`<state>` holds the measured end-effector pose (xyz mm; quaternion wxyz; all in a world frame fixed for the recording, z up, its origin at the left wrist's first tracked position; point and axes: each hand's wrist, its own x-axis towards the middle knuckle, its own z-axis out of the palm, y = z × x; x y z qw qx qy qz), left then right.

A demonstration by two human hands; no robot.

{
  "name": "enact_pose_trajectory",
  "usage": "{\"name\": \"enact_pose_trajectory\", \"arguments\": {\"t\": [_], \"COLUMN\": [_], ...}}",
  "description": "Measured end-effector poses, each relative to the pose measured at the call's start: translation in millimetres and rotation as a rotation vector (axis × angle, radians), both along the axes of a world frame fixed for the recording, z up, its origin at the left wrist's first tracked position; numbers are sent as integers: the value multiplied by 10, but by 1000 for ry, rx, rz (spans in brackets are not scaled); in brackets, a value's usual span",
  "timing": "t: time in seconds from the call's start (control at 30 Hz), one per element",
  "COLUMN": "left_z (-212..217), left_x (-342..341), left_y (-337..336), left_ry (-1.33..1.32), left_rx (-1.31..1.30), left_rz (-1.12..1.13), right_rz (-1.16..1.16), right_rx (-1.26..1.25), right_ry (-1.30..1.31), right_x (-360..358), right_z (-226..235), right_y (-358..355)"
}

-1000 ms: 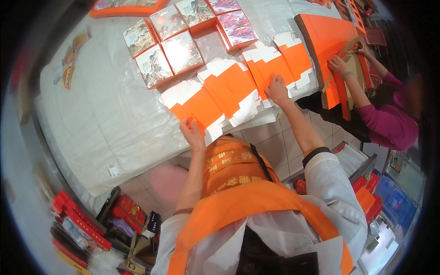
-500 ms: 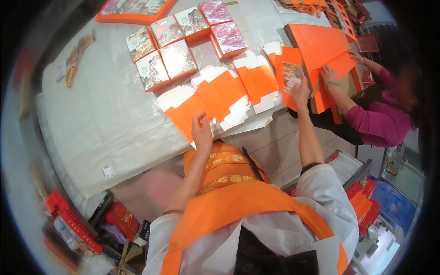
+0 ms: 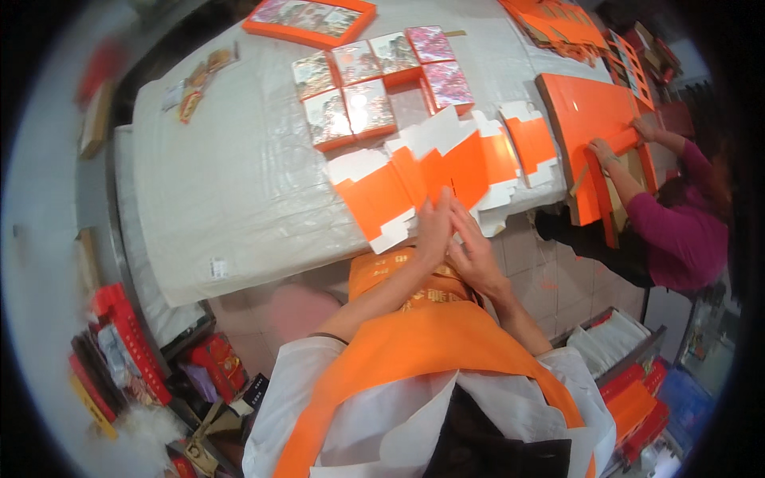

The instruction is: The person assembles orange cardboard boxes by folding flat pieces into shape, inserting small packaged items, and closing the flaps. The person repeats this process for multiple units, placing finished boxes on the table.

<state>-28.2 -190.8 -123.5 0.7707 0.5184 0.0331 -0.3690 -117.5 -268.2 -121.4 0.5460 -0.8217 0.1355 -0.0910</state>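
Note:
An unfolded orange carton blank [image 3: 456, 171] with white flaps is held up in front of me, above the table's near edge. My left hand [image 3: 433, 231] is closed at its lower edge, fingers pointing up. Close against it, my right hand [image 3: 476, 251] grips the same edge; parts of the fingertips are hidden. Behind the held piece, other flat orange-and-white blanks lie along the edge, one at the left [image 3: 373, 199] and one at the right [image 3: 532, 142]. Beyond them stand several square boxes with landscape-printed lids [image 3: 369, 106], some with pink lids [image 3: 448, 83].
A white sheet covers the table [image 3: 231, 175]. A long orange box [image 3: 309, 20] with printed lids sits at the far side, near small packets [image 3: 195, 88]. At the right, a co-worker in a purple top [image 3: 673, 227] handles a large orange box [image 3: 586, 119].
My right hand has brought an orange blank from the right to the middle, and my left hand has joined it there. The view has swung right. The co-worker stays at the large box.

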Motion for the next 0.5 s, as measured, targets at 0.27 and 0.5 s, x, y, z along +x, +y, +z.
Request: {"name": "enact_pose_trajectory", "arguments": {"t": [0.27, 0.5], "left_z": [87, 125], "left_x": [-5, -99], "left_y": [367, 473], "left_ry": [-128, -281], "left_rx": [7, 71], "left_rz": [100, 32], "right_rz": [-363, -429], "right_rx": [1223, 1477], "right_ry": [34, 0], "right_x": [-17, -114], "right_z": [8, 25], "right_y": [-42, 21]}}
